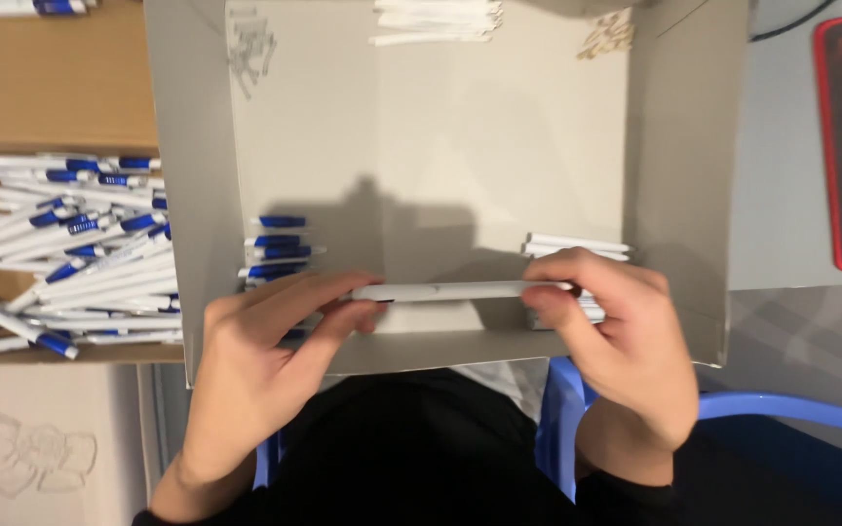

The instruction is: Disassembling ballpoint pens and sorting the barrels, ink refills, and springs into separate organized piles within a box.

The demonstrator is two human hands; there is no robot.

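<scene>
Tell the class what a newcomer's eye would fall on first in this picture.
First, the two hands low in the middle: the left hand and right hand hold a white pen level between their fingers, over a grey tray. Next, the heap of white-and-blue pens in the box at the left.

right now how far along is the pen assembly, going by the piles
Done: a large heap of finished pens with blue clips fills the cardboard box at left. In hand: the left hand and right hand hold one white pen barrel by its ends over the grey tray. Left: blue clip parts, white barrels near the right hand, thin white refills and small springs remain in the tray.
</scene>
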